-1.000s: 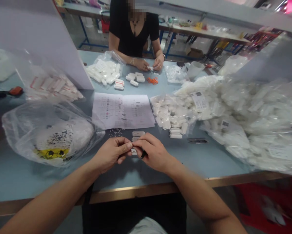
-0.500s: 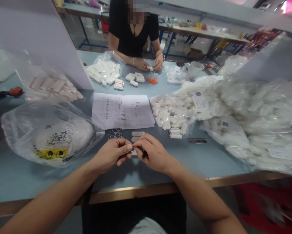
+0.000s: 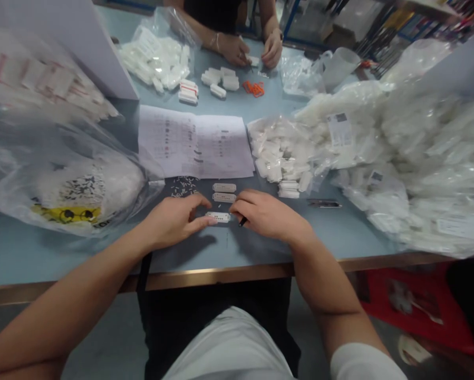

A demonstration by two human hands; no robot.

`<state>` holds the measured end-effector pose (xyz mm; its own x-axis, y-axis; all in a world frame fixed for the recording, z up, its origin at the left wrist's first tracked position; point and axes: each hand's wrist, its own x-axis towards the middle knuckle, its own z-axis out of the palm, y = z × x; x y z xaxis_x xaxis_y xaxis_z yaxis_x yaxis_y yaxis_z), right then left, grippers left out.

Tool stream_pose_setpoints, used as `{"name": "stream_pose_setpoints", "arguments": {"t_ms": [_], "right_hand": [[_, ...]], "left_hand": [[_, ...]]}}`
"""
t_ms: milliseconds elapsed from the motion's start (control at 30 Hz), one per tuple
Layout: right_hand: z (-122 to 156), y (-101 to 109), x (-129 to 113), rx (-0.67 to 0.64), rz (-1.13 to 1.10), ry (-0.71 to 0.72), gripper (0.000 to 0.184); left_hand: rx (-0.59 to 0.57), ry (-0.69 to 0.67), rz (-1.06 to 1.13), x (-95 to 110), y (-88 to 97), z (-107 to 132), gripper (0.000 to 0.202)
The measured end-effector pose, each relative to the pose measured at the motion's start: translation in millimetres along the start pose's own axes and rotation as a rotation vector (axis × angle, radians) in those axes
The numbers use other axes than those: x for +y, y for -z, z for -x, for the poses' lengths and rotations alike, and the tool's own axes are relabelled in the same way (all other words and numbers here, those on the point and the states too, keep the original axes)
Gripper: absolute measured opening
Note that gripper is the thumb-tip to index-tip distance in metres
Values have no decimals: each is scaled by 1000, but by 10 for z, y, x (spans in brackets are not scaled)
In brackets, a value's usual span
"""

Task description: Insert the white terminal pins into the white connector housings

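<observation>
My left hand point(image 3: 176, 217) and my right hand point(image 3: 267, 215) meet over a small white plastic connector point(image 3: 218, 217) lying on the blue table point(image 3: 339, 237). Left thumb and forefinger pinch its left end. My right hand's fingers are curled at its right end, with a thin dark tool point(image 3: 242, 222) poking out beneath them. Two more white connectors point(image 3: 224, 192) lie just beyond, next to a scatter of tiny white pins point(image 3: 184, 185).
A printed sheet point(image 3: 195, 141) lies beyond the hands. Plastic bags of white parts stand at left point(image 3: 63, 179) and right point(image 3: 398, 153). Small tweezers point(image 3: 324, 203) lie to the right. Across the table another person's hands point(image 3: 256, 50) handle white parts. A white divider point(image 3: 66, 42) stands at far left.
The camera has tilted down. Both hands have lowered the connector from a raised pinch onto the table surface.
</observation>
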<state>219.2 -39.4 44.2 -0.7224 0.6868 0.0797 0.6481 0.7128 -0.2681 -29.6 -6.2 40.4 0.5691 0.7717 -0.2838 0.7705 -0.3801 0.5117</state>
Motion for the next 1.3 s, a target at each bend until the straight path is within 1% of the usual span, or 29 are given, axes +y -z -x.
{"name": "stream_pose_setpoints", "arguments": {"t_ms": [100, 167, 267, 533, 833, 900, 1033, 1100, 1167, 1300], "right_hand": [[-21, -20, -41, -48, 42, 14, 11], [-33, -32, -63, -68, 61, 24, 12], [-44, -44, -85, -86, 84, 24, 14], [-37, -63, -94, -77, 143, 38, 15], [-58, -71, -121, -122, 146, 46, 16], [-45, -61, -108, -109, 136, 60, 18], [9, -7, -48, -20, 67, 52, 18], [29, 15, -24, 1, 40, 67, 20], [34, 23, -20, -35, 45, 98, 22], [12, 15, -63, -168, 124, 185, 24]], "left_hand": [[-58, -8, -177, 20, -91, -11, 55], [-69, -24, -261, 28, -139, -20, 55], [-82, -33, -318, 37, -170, -25, 49], [-88, -57, -343, 61, -159, -17, 41], [-69, -83, -356, 38, -193, -21, 41], [-66, -83, -350, 34, -194, -21, 40], [-65, -74, -334, 37, -190, -20, 40], [-73, -68, -326, 38, -190, -17, 41], [-77, -64, -318, 38, -193, -14, 42], [-75, -63, -327, 33, -206, -15, 44]]}}
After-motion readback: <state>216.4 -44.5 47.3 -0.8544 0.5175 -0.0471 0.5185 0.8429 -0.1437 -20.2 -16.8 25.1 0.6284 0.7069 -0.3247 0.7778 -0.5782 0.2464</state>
